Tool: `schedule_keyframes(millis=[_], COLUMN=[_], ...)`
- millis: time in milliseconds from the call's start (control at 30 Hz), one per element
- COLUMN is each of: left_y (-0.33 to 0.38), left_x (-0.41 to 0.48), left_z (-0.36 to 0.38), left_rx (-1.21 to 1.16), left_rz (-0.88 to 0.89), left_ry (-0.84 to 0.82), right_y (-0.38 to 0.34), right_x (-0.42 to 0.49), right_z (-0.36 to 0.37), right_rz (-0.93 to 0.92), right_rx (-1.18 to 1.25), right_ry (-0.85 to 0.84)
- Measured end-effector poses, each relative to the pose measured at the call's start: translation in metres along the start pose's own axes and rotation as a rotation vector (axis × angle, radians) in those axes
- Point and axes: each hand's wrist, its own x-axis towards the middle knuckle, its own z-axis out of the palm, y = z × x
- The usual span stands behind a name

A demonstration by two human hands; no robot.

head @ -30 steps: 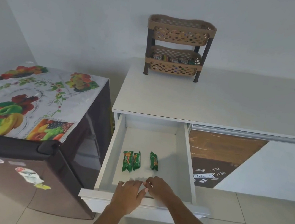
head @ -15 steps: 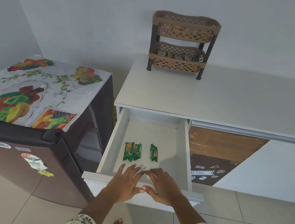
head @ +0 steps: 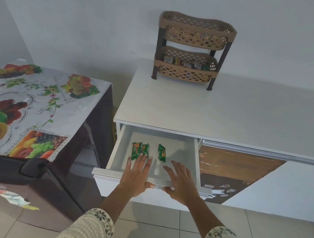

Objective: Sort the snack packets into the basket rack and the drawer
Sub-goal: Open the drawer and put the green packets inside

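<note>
Head view: the left hand [head: 138, 174] lies flat and spread, fingers extended, palm over the front edge of the pulled-out drawer [head: 115, 153], thumb touching its front rail; it holds nothing. The right hand [head: 181, 181] is likewise splayed and empty, thumb on the same rail, fingers reaching over the drawer's inside. Three green snack packets lie on the drawer floor: two [head: 140, 150] touching each other just beyond the left fingertips, one [head: 162, 152] apart, between the hands. The two-tier basket rack [head: 194, 48] stands on the white desk [head: 231, 116], several small packets in its lower basket; their count cannot be told.
</note>
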Motion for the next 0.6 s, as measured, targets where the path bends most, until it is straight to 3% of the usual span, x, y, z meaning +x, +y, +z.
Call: schedule_keyframes(millis=[367, 600], left_y=[-0.029, -0.061], left_x=[0.106, 0.160], left_z=[-0.037, -0.047], left_rx=[0.017, 0.104], left_rz=[-0.054, 0.096], left_ry=[-0.003, -0.011], right_y=[0.022, 0.038], right_x=[0.111, 0.162], right_z=[-0.025, -0.038], right_rz=[0.222, 0.246], right_rx=[-0.075, -0.117], right_ry=[-0.122, -0.096])
